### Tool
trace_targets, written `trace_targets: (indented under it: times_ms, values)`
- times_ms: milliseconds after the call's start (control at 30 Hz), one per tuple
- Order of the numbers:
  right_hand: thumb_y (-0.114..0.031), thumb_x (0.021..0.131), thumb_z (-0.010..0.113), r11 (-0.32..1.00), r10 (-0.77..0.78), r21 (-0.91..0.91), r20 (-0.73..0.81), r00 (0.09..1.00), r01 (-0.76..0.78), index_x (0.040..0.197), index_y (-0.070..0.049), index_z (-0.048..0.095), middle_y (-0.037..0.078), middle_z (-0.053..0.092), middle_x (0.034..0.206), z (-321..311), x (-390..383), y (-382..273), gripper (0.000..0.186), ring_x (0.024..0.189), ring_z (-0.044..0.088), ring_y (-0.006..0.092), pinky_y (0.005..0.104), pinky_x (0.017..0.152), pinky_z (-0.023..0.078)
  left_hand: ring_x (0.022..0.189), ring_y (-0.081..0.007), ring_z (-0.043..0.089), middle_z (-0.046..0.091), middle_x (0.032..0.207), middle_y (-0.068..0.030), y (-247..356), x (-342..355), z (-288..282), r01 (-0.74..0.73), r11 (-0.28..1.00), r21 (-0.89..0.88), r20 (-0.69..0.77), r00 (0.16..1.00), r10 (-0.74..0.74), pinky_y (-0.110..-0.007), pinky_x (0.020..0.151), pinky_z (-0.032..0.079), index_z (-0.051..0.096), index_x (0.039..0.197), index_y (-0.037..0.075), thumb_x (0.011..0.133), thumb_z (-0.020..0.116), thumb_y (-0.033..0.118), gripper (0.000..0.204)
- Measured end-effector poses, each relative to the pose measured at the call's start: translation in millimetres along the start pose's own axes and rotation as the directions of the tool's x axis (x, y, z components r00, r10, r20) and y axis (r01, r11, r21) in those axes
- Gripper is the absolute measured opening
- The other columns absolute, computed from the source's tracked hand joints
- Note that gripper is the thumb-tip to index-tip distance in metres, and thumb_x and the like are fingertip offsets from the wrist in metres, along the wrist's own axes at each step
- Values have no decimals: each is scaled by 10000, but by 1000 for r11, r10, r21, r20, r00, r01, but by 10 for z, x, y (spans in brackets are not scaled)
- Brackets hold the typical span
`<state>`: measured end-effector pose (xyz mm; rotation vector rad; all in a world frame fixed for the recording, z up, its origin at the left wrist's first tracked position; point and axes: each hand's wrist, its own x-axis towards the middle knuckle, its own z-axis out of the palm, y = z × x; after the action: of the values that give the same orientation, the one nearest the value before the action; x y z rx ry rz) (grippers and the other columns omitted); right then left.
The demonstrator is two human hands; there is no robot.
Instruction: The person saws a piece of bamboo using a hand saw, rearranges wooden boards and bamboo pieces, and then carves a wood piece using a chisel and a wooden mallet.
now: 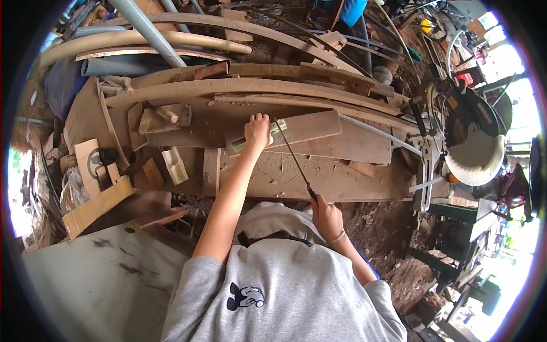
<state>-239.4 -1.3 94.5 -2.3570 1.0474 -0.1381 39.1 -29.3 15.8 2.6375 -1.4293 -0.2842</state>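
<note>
Now I've the left hand [258,131] clasped over a greenish piece [277,127], right hand [327,219] wrapped tight round the saw [294,158].

Board [314,127] on bench [319,178]; short workpiece [277,127] on board, partly beneath left hand [258,132]; long-bladed tool [294,154] over workpiece. Around board: right hand [327,219] on tool's handle, 5 o'clock; circular saw [470,142], 3; handled block [181,118], 9; panel [97,279], 8; pipe [147,31], 10.

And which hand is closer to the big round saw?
The right. The right hand, gripping a thin tool, is left of the big round saw. The left hand, on a greenish piece, is farther left of it.
</note>
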Motion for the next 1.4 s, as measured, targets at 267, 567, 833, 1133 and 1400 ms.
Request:
trace_targets:
  times_ms: [267, 567, 833, 1133, 1400]
  values:
    - [-204, 833, 476, 998, 23, -60, 13, 1000, -22, 772, -45, 495, 179, 516, 505, -204, -21, -177, 172, 484, 533, 349, 427, 426, 421, 910, -276, 516, 526, 922, -133, 16, -24, 28, 3, 1000, 23, -22, 1000, -3, -369, 693, 487, 515, 880, 14, 565, 646, 78, 347]
    - [-199, 833, 473, 989, 59, -142, 79, 995, -48, 783, -42, 499, 183, 522, 521, -380, -7, -287, 166, 498, 535, 354, 434, 449, 426, 904, -245, 511, 507, 912, -104, 59, -72, 77, 6, 1000, 2, -123, 992, -6, -366, 668, 470, 506, 867, 41, 625, 589, 60, 256]
    - [-216, 840, 435, 988, 51, -148, 104, 993, -35, 826, -48, 497, 186, 547, 557, -71, 417, -319, 180, 534, 558, 368, 447, 481, 445, 893, -226, 494, 471, 887, -88, 17, -152, 163, -67, 983, 173, -222, 969, 105, -359, 666, 466, 494, 853, 35, 701, 564, 117, 186]
    - [-242, 845, 433, 989, 65, -132, 36, 997, -60, 799, -54, 486, 198, 546, 568, 241, 661, -405, 200, 548, 548, 387, 476, 490, 437, 875, -208, 493, 473, 877, -75, 83, -135, 207, 40, 986, 163, -227, 974, -2, -325, 663, 469, 511, 841, 35, 660, 586, 86, 202]
    - [-237, 847, 434, 990, 54, -136, 55, 997, -46, 810, -59, 479, 198, 545, 561, 134, 526, -282, 187, 521, 543, 387, 462, 460, 440, 872, -191, 491, 487, 842, -55, 90, -133, 207, -13, 968, 249, -222, 972, 70, -312, 635, 460, 551, 811, 51, 664, 572, 101, 156]
